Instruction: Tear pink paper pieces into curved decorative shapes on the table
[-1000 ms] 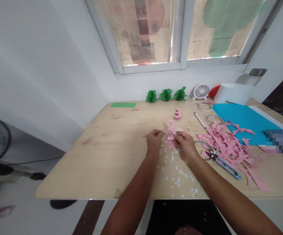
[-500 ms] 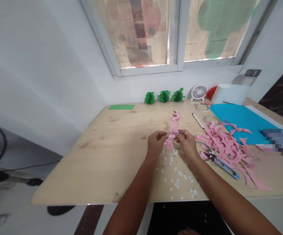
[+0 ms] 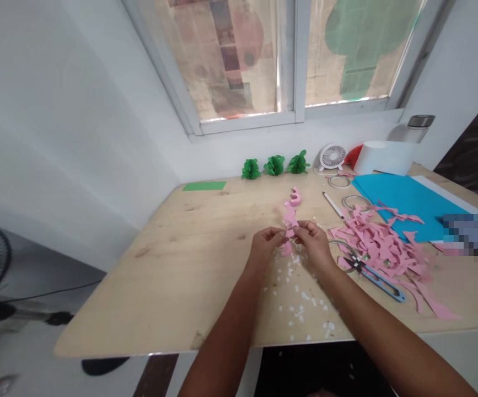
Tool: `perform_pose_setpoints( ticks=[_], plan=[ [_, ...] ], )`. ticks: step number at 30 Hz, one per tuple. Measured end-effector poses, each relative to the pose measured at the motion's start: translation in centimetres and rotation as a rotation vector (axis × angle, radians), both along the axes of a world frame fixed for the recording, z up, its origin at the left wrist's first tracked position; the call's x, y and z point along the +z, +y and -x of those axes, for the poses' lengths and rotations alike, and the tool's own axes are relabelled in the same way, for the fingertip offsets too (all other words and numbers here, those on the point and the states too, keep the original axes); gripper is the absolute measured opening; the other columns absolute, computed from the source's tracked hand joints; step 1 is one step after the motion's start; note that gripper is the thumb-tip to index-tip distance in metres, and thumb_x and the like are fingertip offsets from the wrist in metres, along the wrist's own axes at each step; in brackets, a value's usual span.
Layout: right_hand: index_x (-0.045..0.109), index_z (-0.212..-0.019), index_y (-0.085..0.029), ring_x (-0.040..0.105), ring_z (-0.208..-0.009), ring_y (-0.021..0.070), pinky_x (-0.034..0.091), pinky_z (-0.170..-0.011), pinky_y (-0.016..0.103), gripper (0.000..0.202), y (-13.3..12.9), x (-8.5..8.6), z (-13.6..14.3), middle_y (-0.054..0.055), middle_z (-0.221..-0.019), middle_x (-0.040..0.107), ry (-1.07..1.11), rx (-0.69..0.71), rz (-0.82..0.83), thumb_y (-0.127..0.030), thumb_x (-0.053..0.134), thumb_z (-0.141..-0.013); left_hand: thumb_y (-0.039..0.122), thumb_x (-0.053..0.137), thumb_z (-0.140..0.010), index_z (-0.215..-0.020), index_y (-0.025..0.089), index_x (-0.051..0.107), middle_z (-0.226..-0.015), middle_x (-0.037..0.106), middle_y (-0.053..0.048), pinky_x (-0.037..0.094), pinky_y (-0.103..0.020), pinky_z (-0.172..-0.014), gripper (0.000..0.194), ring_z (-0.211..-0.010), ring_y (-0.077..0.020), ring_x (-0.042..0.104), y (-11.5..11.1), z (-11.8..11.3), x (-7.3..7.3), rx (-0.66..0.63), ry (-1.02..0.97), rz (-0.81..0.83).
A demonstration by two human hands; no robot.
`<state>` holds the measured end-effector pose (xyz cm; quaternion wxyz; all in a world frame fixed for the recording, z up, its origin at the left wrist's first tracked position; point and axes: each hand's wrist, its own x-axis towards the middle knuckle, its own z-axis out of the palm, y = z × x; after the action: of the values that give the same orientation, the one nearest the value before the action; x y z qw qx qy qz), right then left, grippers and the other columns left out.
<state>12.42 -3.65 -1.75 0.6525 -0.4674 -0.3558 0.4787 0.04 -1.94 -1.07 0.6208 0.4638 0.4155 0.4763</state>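
My right hand [image 3: 313,240] has its thumb and fingers pinching the right edge of a scalloped cutout of thin pink sheet, paper or foam by the look of it [image 3: 290,216]. My left hand [image 3: 268,242] meets the cutout's left edge, its thumb and fingers bunched close; I can't tell whether they close on the sheet or only touch it. The cutout sits between my two hands over the pale wooden bench [image 3: 172,286], its lower curl hanging below my fingertips. I can't tell whether any of it rests on the wood.

Just beyond its far end lies a curled, C-shaped pink piece [image 3: 296,196]; the two look close enough that a small push forward could knock that piece askew. The cutout's necks between curves seem slim, so uneven pulling from my two sides could tear or crease one. If my right pinch slackened, the piece could twist or drop among the small white flakes [image 3: 299,311] scattered towards me, and some might cling to it.

Right of my right hand, the blue-handled metal snips [image 3: 381,281] lie by the heap of pink offcuts [image 3: 379,240], dark blades towards my wrist; a careless sideways sweep could catch their tips.
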Motion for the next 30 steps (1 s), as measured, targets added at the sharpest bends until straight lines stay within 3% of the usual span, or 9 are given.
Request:
perform_pose_setpoints(
  ticks=[6, 24, 27, 30],
  plan=[
    [0.061, -0.068, -0.018, 0.048, -0.053, 0.0092, 0.034, -0.052, 0.022, 0.016, 0.02, -0.66, 0.25, -0.003, -0.058, 0.056, 0.080, 0.108, 0.002, -0.032, 0.068, -0.065, 0.031, 0.071, -0.058, -0.069, 0.013, 0.065, -0.061, 0.063, -0.002, 0.044, -0.024, -0.062, 0.022, -0.062, -0.0133, 0.059, -0.05, -0.03, 0.23, 0.013, -0.005, 0.010],
    [0.059, -0.070, -0.018, 0.045, -0.048, 0.0089, 0.032, -0.048, 0.022, 0.021, 0.02, -0.85, 0.33, -0.003, -0.058, 0.056, 0.057, 0.154, 0.024, -0.036, 0.069, -0.063, 0.029, 0.072, -0.057, -0.074, 0.013, 0.065, -0.065, 0.066, -0.002, 0.046, -0.025, -0.067, 0.024, -0.061, -0.0113, 0.060, 0.21, -0.11, -0.56, 0.025, -0.049, -0.017],
    [0.060, -0.071, -0.018, 0.046, -0.049, 0.0090, 0.033, -0.048, 0.022, 0.022, 0.06, -0.91, 0.36, -0.002, -0.060, 0.057, 0.053, 0.148, 0.013, -0.037, 0.069, -0.064, 0.029, 0.070, -0.060, -0.076, 0.013, 0.064, -0.067, 0.066, -0.002, 0.047, -0.026, -0.066, 0.023, -0.061, -0.0115, 0.060, 0.14, -0.28, -0.42, 0.036, -0.023, -0.057],
    [0.059, -0.069, -0.018, 0.045, -0.049, 0.0085, 0.033, -0.049, 0.022, 0.022, 0.01, -0.61, 0.36, -0.003, -0.059, 0.056, 0.039, 0.101, 0.007, -0.037, 0.069, -0.064, 0.028, 0.066, -0.065, -0.079, 0.014, 0.063, -0.069, 0.065, -0.002, 0.047, -0.026, -0.065, 0.020, -0.064, -0.0125, 0.060, -0.03, -0.40, -0.31, 0.142, 0.099, -0.203]
  ],
)
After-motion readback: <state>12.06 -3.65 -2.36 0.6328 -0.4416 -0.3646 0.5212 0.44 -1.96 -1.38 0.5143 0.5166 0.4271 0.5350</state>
